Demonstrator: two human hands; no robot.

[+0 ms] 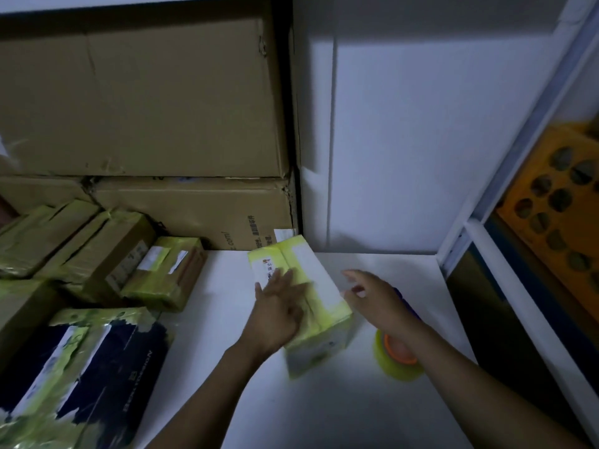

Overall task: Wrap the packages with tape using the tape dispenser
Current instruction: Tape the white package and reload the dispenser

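white table (324,409) under dim light, backed by a plain white wall (421,140); two large brown cardboard boxes (146,98) stand stacked at the back left; near the middle lies a small oblong package (319,286) wrapped in yellow-green tape with a white label; the left hand (278,311) rests flat on its top, grip apart, fingers straight; the right hand (372,296) hovers just beside the package's right edge, grip apart, fingers loose, holding nothing; under that forearm sits the tape dispenser (397,359) with yellow roll, orange hub and blue handle; more taped brown parcels (97,254) crowd the table's left side
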